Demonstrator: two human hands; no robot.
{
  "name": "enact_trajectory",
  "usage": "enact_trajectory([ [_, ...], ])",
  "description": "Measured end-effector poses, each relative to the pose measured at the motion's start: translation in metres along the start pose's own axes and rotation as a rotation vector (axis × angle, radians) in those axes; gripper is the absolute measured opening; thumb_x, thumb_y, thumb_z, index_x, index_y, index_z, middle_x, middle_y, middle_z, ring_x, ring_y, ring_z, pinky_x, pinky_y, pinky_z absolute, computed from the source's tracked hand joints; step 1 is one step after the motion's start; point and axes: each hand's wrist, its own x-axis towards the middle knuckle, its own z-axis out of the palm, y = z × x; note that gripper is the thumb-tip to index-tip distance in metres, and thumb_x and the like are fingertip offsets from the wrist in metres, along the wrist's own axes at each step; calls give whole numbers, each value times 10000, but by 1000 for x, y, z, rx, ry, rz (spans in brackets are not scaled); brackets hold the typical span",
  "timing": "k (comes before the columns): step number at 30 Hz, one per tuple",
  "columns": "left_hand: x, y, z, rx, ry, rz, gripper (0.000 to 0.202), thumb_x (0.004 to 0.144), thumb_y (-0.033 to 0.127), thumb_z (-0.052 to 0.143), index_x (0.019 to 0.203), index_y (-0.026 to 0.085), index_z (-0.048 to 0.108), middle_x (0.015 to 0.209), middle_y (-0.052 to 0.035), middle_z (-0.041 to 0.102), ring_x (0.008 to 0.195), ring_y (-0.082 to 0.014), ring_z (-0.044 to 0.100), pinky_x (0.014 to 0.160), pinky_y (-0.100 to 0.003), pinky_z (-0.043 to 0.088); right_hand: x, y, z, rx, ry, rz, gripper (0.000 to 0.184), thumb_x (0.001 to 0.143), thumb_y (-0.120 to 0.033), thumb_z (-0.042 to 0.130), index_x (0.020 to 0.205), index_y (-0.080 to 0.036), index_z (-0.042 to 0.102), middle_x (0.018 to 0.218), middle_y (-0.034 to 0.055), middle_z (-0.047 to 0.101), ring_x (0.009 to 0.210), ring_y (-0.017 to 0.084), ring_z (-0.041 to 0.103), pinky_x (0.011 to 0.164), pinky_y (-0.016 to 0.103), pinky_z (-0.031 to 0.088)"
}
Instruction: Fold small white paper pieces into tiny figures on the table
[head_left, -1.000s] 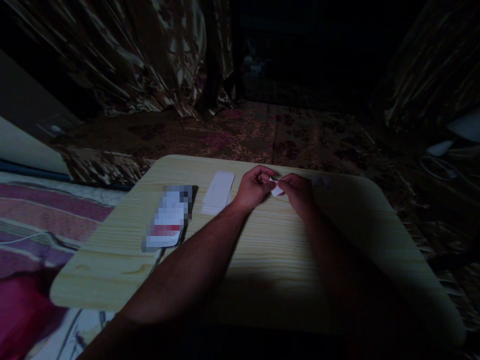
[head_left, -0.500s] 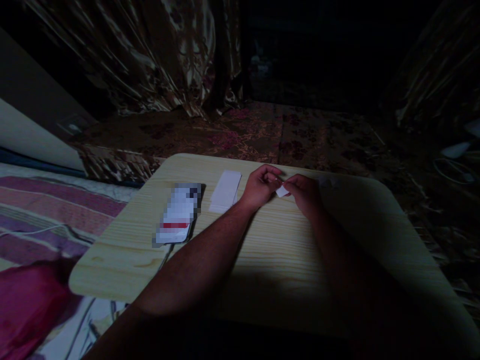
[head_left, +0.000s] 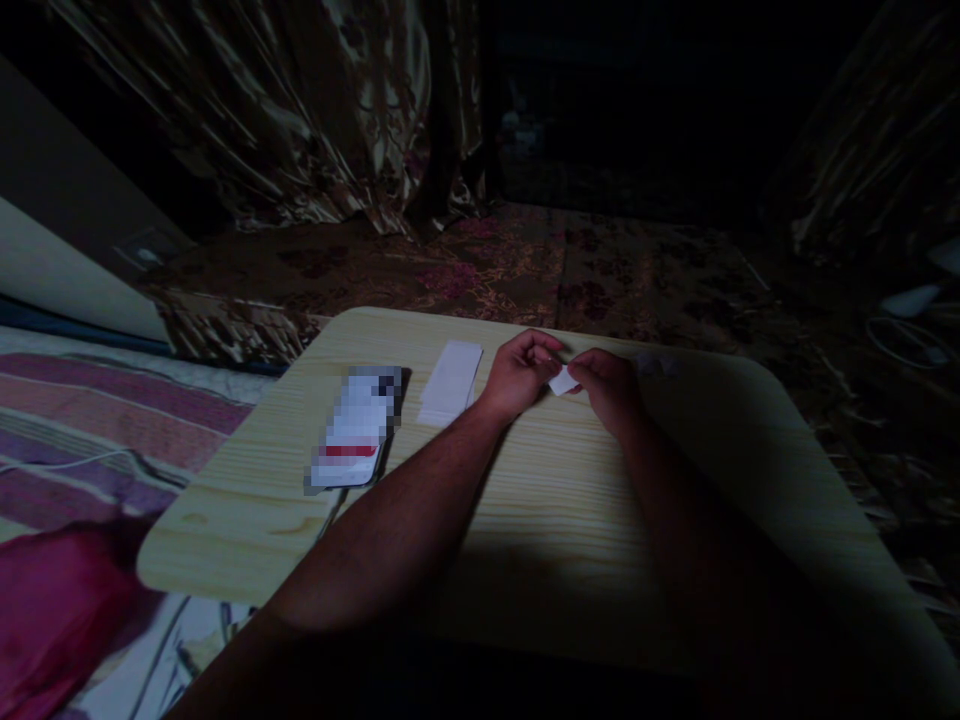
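Between my two hands, above the far part of the wooden table [head_left: 555, 490], is a small piece of white paper [head_left: 562, 381]. My left hand [head_left: 521, 372] pinches its left side, fingers curled. On the other side, my right hand [head_left: 606, 382] grips the paper between thumb and fingers. A stack of white paper strips [head_left: 450, 382] lies just left of my left hand. Past my right hand, small pale folded pieces [head_left: 657, 365] rest on the table in shadow.
A phone [head_left: 356, 428], blurred out in blocks, lies at the table's left with a cable by its lower end. Further left is a striped bed [head_left: 112, 390] with a red cloth [head_left: 60, 610]. Patterned curtains [head_left: 352, 100] hang behind the table.
The paper between my fingers has shifted slightly and a little more of it shows. My arms and the things on the table stay nearly still.
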Motion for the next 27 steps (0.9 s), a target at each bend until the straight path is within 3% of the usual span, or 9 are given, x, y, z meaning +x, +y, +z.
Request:
enact_trajectory([
  [9,-1,-1,2,13,-7,-10,289,654,164,760,921,164,649,686,19,641,571,-92,554,578,-230,433,-3,-10,1,-41,2,6,161,719,-347,647,720,-186,640,589,-4,658,573,160,636,551,258,474],
  [27,1,-4,0,-61,-7,-52,334,638,165,769,911,176,578,666,19,674,587,-109,605,581,-230,461,-2,-6,0,-94,-19,-37,136,741,-328,633,740,-192,638,615,-7,668,582,150,619,566,258,457],
])
